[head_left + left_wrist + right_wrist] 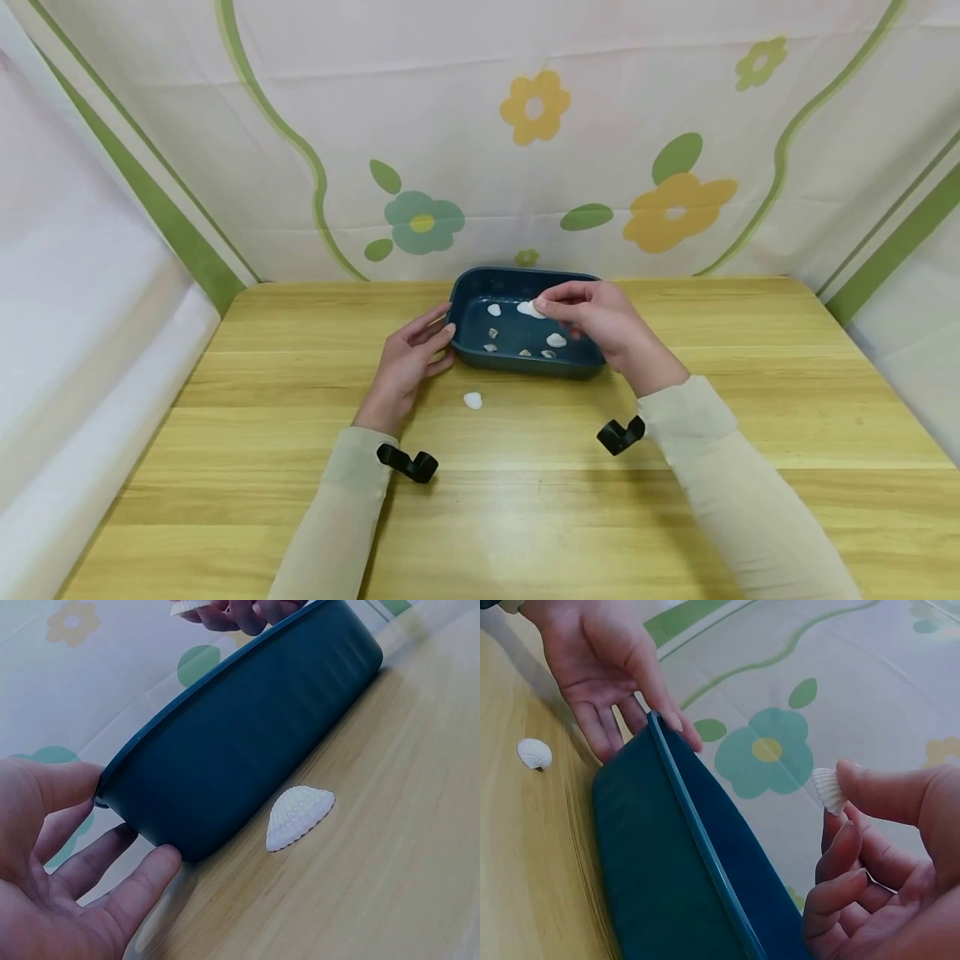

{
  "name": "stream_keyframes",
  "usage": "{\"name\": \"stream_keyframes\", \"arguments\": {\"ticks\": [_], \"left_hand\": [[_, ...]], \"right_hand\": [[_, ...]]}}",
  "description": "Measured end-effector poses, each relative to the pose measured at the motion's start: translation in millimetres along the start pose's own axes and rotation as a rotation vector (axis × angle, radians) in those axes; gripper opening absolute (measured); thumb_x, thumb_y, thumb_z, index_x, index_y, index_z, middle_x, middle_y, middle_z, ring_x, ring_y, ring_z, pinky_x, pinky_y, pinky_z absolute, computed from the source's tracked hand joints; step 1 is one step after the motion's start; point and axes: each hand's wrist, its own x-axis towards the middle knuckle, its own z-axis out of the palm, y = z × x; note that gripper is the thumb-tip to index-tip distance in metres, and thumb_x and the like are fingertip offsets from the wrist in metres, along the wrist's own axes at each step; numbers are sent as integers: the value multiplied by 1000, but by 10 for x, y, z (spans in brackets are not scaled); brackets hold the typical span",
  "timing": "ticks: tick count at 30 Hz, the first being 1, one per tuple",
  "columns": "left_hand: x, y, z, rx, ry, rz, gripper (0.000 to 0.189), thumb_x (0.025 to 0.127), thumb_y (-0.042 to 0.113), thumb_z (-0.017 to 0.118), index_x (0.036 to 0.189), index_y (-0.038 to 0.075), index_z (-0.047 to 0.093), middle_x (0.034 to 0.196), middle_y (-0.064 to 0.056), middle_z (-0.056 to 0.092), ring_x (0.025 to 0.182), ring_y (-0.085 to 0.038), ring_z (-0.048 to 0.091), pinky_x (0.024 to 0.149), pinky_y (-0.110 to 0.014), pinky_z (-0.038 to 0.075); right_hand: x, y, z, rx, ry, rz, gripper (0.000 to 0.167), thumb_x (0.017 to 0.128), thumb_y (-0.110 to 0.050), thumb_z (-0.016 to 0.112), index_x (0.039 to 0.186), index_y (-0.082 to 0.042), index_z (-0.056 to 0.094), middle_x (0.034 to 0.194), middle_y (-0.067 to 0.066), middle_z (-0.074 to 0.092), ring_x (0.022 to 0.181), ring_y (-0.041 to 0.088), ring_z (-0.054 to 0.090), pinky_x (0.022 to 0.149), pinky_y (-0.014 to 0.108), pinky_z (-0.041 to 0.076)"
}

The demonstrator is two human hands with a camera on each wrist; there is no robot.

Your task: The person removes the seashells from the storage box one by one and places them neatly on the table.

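A white ribbed seashell [828, 790] is pinched between the thumb and fingers of my right hand [600, 317], above the dark blue tray [517, 364]. Another white shell lies just under it in the head view, so their edges are hard to separate. Inside the tray lie a white shell [556, 340], a smaller white shell [494, 309] and several small brownish shells. My left hand [408, 358] holds the tray's left end, thumb at the rim and other fingers against the side. Outside, near the tray's front left corner, a white seashell [300, 817] rests on the table.
The tray stands on a wooden table [487, 517] close to its back edge. Behind it hangs a white cloth [465, 100] printed with flowers and leaves. Black wrist mounts [621, 435] sit on both sleeves.
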Motion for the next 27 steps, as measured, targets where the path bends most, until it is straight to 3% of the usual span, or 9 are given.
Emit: {"name": "stream_keyframes", "arguments": {"ticks": [7,16,27], "left_hand": [[-5,0,3,-2,0,1,45,106,22,72,150,29,66,157,-3,61,140,-24,63,105,-43,61],[-9,9,6,2,-3,6,45,106,21,71,150,29,66,158,-4,61,140,-25,63,105,-43,61],[-5,-1,5,4,0,7,44,106,22,72,149,30,66,157,-3,61,139,-23,63,105,-43,61]], "right_hand": [[-119,51,32,2,-19,-22,28,103,-29,76,120,-6,75,101,-2,71,87,24,56,70,28,49],[-266,120,127,48,-62,-52,21,102,-21,77,114,-3,76,86,-5,70,71,16,52,64,27,47],[-437,235,212,94,-80,-39,21,97,-19,82,108,-2,77,92,-1,75,69,16,54,59,25,47]]}}
